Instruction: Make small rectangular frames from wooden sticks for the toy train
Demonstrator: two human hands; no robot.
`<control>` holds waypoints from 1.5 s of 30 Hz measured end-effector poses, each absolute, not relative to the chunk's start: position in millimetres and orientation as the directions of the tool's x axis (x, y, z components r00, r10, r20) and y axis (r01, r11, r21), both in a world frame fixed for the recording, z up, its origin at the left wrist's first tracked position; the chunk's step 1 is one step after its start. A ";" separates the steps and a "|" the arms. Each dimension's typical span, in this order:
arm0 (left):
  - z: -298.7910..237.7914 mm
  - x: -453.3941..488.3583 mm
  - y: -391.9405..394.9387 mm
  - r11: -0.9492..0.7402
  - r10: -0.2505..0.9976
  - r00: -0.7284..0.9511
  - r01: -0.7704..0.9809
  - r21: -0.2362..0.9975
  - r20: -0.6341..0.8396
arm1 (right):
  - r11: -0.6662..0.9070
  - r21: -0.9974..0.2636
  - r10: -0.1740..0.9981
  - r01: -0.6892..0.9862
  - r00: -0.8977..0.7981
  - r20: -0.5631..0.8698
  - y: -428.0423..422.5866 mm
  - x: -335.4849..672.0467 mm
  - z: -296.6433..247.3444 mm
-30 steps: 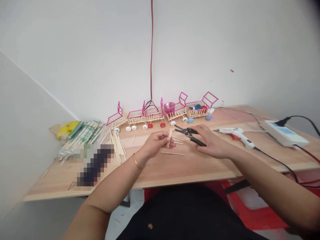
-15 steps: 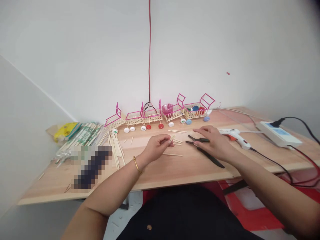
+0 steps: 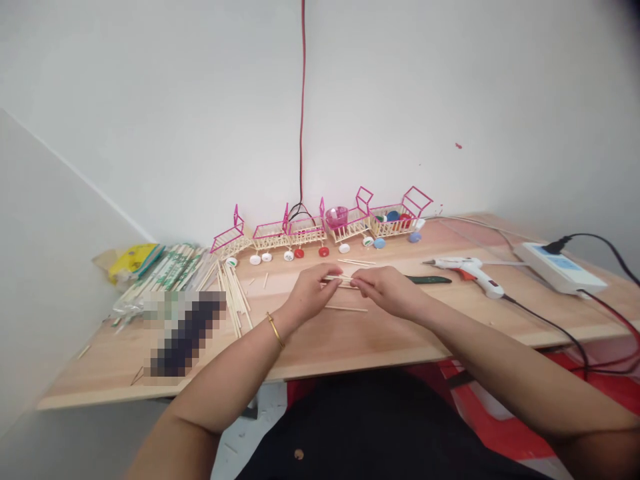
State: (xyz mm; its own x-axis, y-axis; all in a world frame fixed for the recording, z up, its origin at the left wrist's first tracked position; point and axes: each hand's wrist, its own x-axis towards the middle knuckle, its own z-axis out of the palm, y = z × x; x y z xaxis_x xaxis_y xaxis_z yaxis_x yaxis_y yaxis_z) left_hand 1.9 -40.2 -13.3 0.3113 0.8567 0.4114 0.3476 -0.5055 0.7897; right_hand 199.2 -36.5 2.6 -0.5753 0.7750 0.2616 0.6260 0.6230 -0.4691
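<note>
My left hand [image 3: 311, 292] and my right hand [image 3: 384, 291] meet over the middle of the wooden table [image 3: 350, 337]. Both pinch the ends of thin wooden sticks [image 3: 339, 280] held between them just above the board. One loose stick [image 3: 346, 309] lies on the table right below my hands. The dark-handled pliers [image 3: 427, 280] lie on the table just right of my right hand, apart from it.
A row of small pink-and-wood stick carts [image 3: 325, 228] with bottle-cap wheels lines the wall. A white glue gun [image 3: 470, 271] and a power strip [image 3: 560, 267] with cables sit at right. Bundles of sticks [image 3: 200, 277] and packets [image 3: 133, 260] lie at left.
My right hand has put the pliers down on the table and come left to join my left hand on the sticks.
</note>
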 end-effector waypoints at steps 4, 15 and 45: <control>-10.6 6.4 -39.3 -0.243 0.935 0.222 -0.169 0.955 0.277 | 0.376 -0.883 0.857 0.279 -0.467 0.217 -45.1 193.2 -6.8; -16.9 7.5 -41.5 -0.413 0.886 0.302 0.169 0.895 0.352 | 0.381 -0.875 0.895 0.299 -0.355 0.269 -46.5 182.1 -21.9; -42.5 10.3 -33.8 -0.480 0.858 0.439 0.505 0.718 0.265 | 0.614 -0.563 0.785 0.553 -0.502 0.364 -28.6 186.9 -17.1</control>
